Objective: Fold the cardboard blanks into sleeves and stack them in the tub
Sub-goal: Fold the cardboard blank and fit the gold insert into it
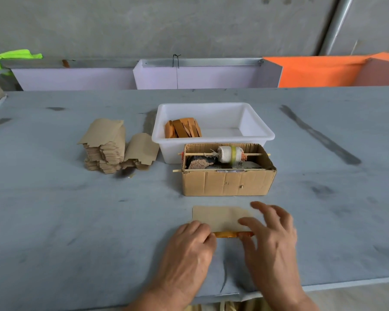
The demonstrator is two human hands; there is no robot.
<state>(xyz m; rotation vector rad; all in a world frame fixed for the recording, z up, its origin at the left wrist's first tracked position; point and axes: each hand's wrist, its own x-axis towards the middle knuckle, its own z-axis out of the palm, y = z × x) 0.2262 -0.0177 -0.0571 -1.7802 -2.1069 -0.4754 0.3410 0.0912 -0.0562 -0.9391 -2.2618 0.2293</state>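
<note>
One tan cardboard blank (220, 217) lies flat on the grey table near the front edge, its near edge folded up so an orange strip shows. My left hand (190, 248) has curled fingers on the blank's near left corner. My right hand (270, 234) is spread, fingers pressing the blank's right part. Two piles of unfolded blanks (106, 145) stand at the left. The white tub (213, 140) behind holds several folded orange sleeves (182, 129) leaning in its left end.
A small open cardboard box (228, 182) with a white roller on a stick stands between the tub and the blank. Lilac and orange panels line the table's far edge. A green cloth (11, 58) lies at the back left.
</note>
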